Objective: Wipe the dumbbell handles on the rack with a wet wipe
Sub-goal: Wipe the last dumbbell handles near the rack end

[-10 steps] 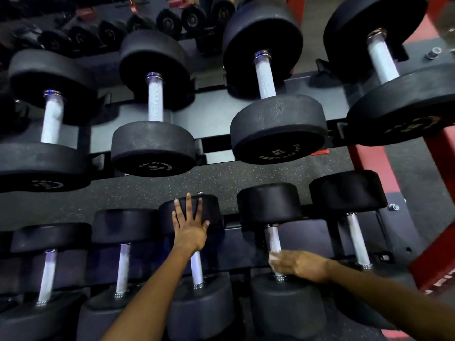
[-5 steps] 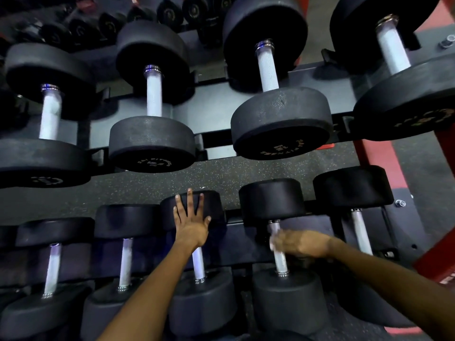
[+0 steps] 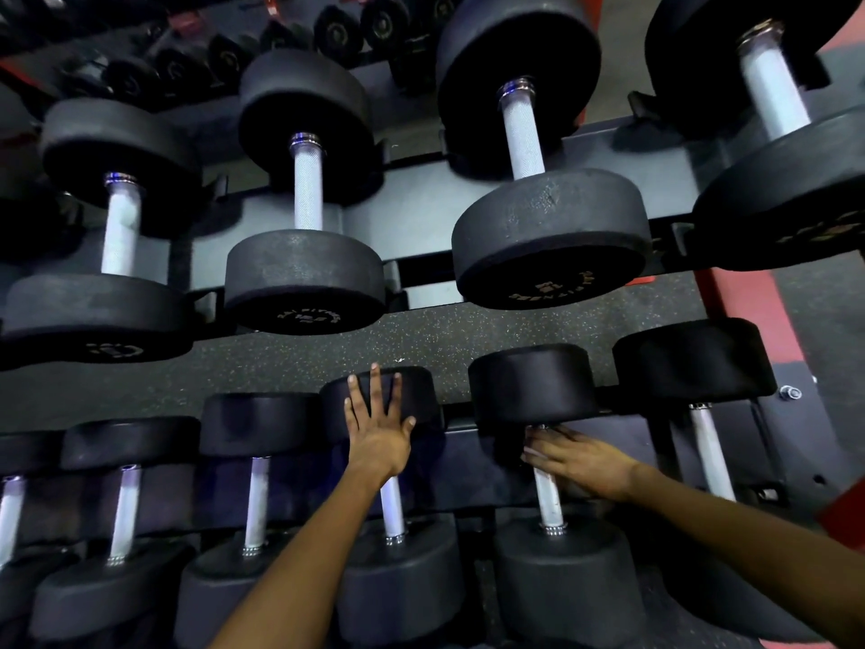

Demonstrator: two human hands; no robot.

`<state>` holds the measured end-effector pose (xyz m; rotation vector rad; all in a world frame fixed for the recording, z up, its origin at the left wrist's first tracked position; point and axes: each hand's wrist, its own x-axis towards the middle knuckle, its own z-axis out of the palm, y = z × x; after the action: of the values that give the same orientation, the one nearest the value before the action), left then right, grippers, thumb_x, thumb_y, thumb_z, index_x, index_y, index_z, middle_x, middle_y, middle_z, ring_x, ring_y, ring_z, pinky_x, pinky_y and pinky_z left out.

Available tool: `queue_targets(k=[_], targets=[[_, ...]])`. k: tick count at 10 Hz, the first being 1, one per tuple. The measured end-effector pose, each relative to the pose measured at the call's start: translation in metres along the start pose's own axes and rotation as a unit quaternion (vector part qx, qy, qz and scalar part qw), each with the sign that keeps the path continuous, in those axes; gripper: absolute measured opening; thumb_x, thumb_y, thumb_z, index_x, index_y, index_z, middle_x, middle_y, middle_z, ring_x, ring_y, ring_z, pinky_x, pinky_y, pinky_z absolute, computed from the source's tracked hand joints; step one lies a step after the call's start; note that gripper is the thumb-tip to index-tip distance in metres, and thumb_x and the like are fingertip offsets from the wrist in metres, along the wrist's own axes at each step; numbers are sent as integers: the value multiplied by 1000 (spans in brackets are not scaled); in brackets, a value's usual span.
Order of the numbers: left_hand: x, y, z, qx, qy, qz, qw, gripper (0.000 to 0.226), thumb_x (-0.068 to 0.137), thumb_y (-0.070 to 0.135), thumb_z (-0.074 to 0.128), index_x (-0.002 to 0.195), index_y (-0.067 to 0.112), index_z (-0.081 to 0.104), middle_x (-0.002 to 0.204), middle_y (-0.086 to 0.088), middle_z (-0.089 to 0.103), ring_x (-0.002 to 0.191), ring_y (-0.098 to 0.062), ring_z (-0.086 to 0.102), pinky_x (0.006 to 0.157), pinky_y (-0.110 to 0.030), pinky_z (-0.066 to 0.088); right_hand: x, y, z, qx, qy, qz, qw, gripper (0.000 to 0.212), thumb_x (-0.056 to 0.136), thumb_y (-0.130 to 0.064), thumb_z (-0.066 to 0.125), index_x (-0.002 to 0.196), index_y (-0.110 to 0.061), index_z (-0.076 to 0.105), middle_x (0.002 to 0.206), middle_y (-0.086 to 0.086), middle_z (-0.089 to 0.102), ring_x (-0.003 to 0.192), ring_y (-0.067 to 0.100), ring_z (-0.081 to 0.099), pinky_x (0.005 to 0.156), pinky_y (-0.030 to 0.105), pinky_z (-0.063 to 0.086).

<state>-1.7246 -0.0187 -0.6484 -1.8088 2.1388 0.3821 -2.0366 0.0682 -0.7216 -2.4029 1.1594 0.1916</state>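
On the lower tier of the dark steel rack [image 3: 468, 426], the right hand [image 3: 580, 463] curls around the upper end of a knurled silver dumbbell handle [image 3: 548, 501], pinching a pale wet wipe [image 3: 531, 454]. The left hand [image 3: 377, 437] rests flat, fingers spread, on the neighbouring black rubber dumbbell head [image 3: 412, 391]; narrow gaps separate the dumbbells.

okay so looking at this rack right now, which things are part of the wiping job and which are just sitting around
In the job:
- right hand on the silver knurled dumbbell handle, a pale wet wipe barely showing under it
- left hand flat on the black round dumbbell head

Just about:
- small black dumbbells at top left
- speckled black floor
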Motion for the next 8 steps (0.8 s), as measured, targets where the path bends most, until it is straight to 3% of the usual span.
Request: queue_targets(k=[1, 2, 3, 4, 5, 6, 7, 8], targets=[[1, 1, 0, -11, -2, -1, 1000, 68, 104, 44, 24, 151, 20, -19, 138, -5, -49, 137, -43, -36, 114, -52, -14, 2, 1, -8, -63, 5, -10, 998, 48, 77, -23, 37, 116, -26, 65, 118, -7, 66, 110, 12, 62, 95, 26, 44], [1, 1, 1, -4, -9, 1, 1000, 68, 104, 44, 24, 151, 20, -20, 137, -5, -49, 136, -43, -37, 114, -52, -15, 2, -17, 22, -128, -46, -2, 991, 33, 78, -34, 42, 96, -39, 69, 95, -18, 69, 93, -3, 65, 111, 23, 26], [2, 1, 1, -5, -5, 1, 1000, 68, 104, 44, 24, 152, 20, -19, 138, -6, -49, 137, -43, -36, 114, -52, -14, 5, -38, 42, -176, -46, -34, 983, 28, 81, -35, 39, 77, -40, 67, 77, -21, 64, 79, -10, 61, 111, 18, 22], [1, 1, 1, -1, -3, 3, 1000, 68, 104, 44, 24, 152, 19, -19, 138, -6, -48, 137, -43, -35, 115, -52, -14, 25, -19, 13, -276, -35, -35, 960, 36, 81, -17, 37, 76, -25, 72, 82, -11, 69, 83, 8, 66, 92, 23, 47], [1, 1, 1, -12, -6, 0, 1000, 68, 104, 43, 24, 152, 19, -18, 139, -6, -48, 137, -43, -36, 114, -52, -14, 34, -19, -4, -249, -39, 11, 968, 29, 79, -17, 45, 77, -17, 74, 80, -2, 70, 79, 17, 67, 87, 28, 51], [1, 0, 0, -2, -2, 5, 1000, 68, 104, 43, 24, 152, 19, -18, 139, -6, -49, 136, -43, -37, 114, -52, -15, 34, -57, 5, -234, -112, 11, 966, 15, 71, -21, 61, 73, -16, 75, 79, 0, 70, 79, 19, 67, 82, 27, 51], [1, 1, -1, -10, -4, 2, 1000, 68, 104, 43, 24, 152, 20, -18, 139, -6, -49, 136, -43, -37, 114, -52, -16, 45, -66, -7, -206, -220, 20, 953, 25, 87, -8, 49, 101, 0, 68, 104, 18, 67, 99, 33, 62, 92, 39, 43], [1, 1, -1, -6, -5, 0, 1000, 67, 104, 43, 23, 151, 20, -20, 138, -6, -50, 135, -43, -38, 114, -52, -16, 71, -51, -13, -250, -152, 92, 952, 35, 94, -8, 38, 122, -1, 58, 124, 17, 59, 118, 35, 50, 105, 42, 30]])
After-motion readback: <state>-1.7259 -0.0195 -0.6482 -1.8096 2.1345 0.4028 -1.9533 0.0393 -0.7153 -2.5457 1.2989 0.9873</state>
